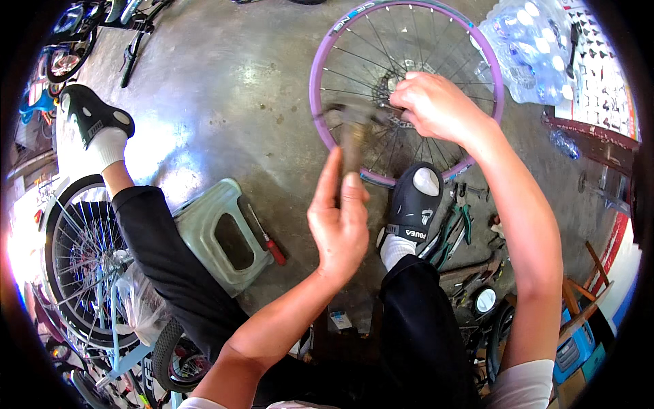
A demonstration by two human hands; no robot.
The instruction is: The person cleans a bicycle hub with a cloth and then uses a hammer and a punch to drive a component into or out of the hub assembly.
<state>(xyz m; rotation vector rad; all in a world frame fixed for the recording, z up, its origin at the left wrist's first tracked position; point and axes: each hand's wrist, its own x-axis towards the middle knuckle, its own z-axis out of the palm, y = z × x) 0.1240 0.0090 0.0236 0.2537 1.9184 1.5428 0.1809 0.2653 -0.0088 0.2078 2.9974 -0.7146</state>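
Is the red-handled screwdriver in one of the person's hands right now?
No, the screwdriver lies on the floor beside the green stool, apart from both hands.

A polished concrete floor (pixel 225 88) carries everything here, grey and shiny with glare. A purple-rimmed bicycle wheel (pixel 320 82) lies flat on it. Near the middle of the floor sits a low pale green plastic stool (pixel 204 225), with a red-handled screwdriver (pixel 269 242) just beside it. Pliers and other hand tools (pixel 453 235) are scattered close to the wheel's near edge. A shrink-wrapped pack of water bottles (pixel 531 48) rests against the wheel's far side.
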